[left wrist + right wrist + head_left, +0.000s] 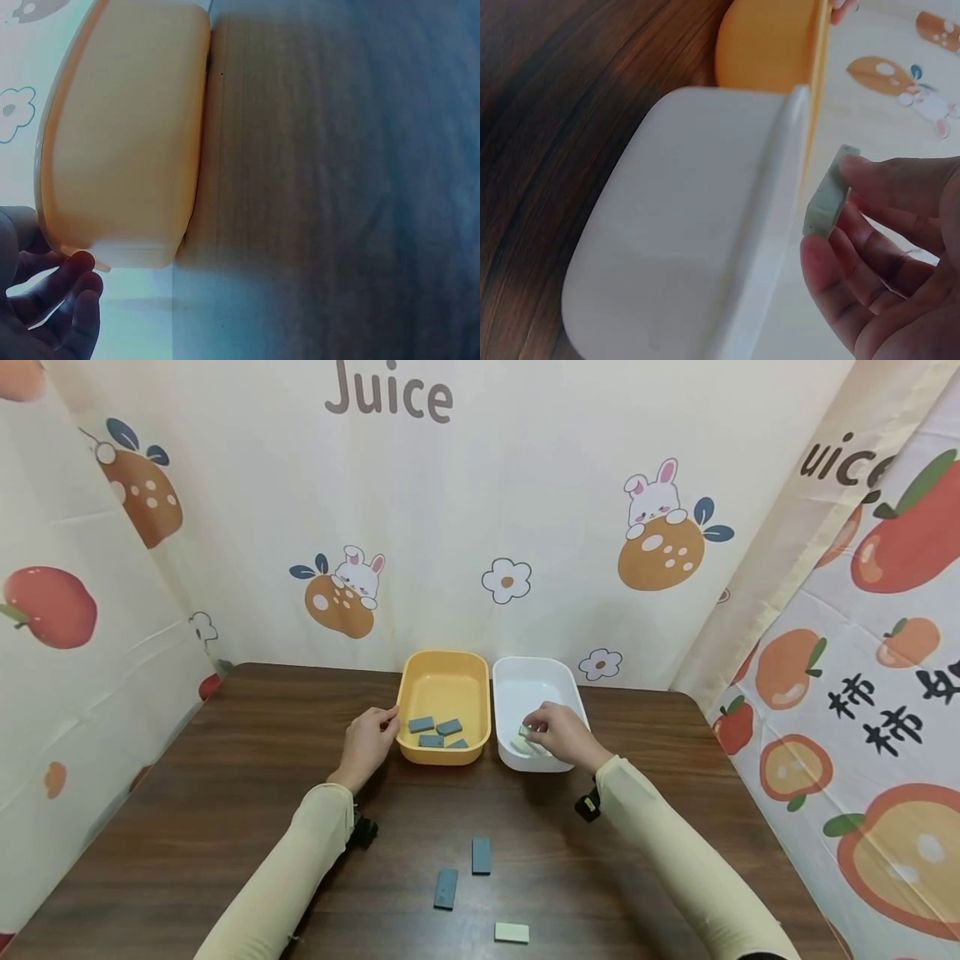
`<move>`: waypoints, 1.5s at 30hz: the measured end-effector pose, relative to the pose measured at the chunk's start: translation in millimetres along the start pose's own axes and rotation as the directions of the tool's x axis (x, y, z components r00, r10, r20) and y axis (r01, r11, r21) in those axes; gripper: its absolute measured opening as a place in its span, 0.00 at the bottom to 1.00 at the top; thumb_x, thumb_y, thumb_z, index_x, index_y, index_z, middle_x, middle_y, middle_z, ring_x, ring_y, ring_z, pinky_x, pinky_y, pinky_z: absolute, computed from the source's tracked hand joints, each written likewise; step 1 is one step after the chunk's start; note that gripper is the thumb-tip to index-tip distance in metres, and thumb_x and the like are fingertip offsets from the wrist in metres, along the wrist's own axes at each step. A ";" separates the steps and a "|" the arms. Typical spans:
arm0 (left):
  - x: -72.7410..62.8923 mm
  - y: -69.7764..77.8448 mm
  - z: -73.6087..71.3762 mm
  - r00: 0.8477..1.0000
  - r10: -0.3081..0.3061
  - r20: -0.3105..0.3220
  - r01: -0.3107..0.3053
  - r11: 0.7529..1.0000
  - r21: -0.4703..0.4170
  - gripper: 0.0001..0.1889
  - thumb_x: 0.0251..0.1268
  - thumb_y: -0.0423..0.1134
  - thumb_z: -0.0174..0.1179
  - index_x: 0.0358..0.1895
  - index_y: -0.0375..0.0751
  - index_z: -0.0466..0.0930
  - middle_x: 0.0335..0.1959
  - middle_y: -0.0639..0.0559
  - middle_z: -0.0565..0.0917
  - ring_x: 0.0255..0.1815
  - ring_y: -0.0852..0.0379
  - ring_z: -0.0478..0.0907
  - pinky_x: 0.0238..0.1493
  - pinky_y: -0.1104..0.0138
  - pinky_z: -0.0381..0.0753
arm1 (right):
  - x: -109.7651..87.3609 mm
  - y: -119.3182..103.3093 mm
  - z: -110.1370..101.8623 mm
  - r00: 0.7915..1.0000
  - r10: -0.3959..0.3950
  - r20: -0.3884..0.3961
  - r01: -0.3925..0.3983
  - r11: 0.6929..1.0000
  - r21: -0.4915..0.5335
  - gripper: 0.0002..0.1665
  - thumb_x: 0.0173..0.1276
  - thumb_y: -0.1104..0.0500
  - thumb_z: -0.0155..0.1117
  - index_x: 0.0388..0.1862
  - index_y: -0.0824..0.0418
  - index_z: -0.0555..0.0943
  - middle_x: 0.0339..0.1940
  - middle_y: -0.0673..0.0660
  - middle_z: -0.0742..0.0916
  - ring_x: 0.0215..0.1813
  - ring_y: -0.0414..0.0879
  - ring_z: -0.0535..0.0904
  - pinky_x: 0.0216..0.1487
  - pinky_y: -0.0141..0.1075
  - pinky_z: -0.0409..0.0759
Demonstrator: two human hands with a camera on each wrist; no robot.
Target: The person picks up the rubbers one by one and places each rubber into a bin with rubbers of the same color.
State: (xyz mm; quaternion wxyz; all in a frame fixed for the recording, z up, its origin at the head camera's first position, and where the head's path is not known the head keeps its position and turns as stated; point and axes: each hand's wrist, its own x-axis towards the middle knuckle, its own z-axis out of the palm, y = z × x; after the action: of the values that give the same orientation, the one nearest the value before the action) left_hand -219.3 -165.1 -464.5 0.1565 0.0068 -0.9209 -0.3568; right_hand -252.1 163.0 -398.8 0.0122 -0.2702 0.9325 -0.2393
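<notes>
My right hand (558, 731) is over the white bin (534, 670), pinching a pale green block (829, 196) between thumb and fingers. Below it, more pale green blocks (522, 746) lie inside that bin, partly hidden by the hand. At the left side of the yellow bin (444, 662), my left hand (367, 743) grips the rim with its fingertips; the left wrist view has the fingers (81, 264) right at the rim's corner. Several blue-grey blocks (431, 741) lie on the yellow bin's floor.
Nearer to me on the brown wooden table (300, 702) lie two blue-grey blocks, one upper (481, 857) and one lower (446, 889), and a single pale green block (512, 932). Both bins stand side by side at the back, before a printed curtain (450, 510).
</notes>
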 end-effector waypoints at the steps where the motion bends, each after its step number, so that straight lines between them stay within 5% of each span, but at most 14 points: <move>1: 0.4 -0.5 -0.3 1.000 0.000 -0.001 0.000 1.000 -0.001 0.17 0.69 0.38 0.56 0.58 0.36 0.80 0.47 0.39 0.85 0.41 0.45 0.80 0.45 0.53 0.79 | 2.5 3.0 1.2 1.000 -0.004 -0.005 0.004 1.000 0.003 0.10 0.60 0.66 0.68 0.42 0.66 0.86 0.33 0.57 0.85 0.37 0.46 0.80 0.40 0.36 0.79; 25: -0.2 -2.5 0.1 1.000 0.005 -0.012 -0.005 1.000 -0.006 0.17 0.69 0.37 0.56 0.57 0.36 0.81 0.46 0.39 0.85 0.38 0.47 0.80 0.42 0.55 0.80 | 45.9 27.7 30.8 0.998 0.056 0.029 -0.056 0.998 0.008 0.11 0.60 0.67 0.67 0.42 0.68 0.86 0.35 0.60 0.85 0.39 0.49 0.80 0.45 0.41 0.79; 45: 1.2 -1.2 0.1 1.000 -0.016 0.014 0.016 1.000 0.001 0.17 0.71 0.39 0.55 0.58 0.38 0.80 0.47 0.40 0.85 0.39 0.48 0.80 0.41 0.57 0.79 | 64.5 37.1 56.3 0.994 0.044 0.103 -0.035 0.995 -0.089 0.13 0.59 0.67 0.63 0.42 0.66 0.87 0.38 0.61 0.87 0.45 0.54 0.82 0.54 0.45 0.79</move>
State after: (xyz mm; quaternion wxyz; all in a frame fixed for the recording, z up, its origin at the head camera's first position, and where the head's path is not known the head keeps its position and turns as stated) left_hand -220.6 -166.0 -465.0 0.1472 0.0119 -0.9221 -0.3578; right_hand -317.1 132.8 -458.5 0.0539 -0.2642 0.9453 -0.1836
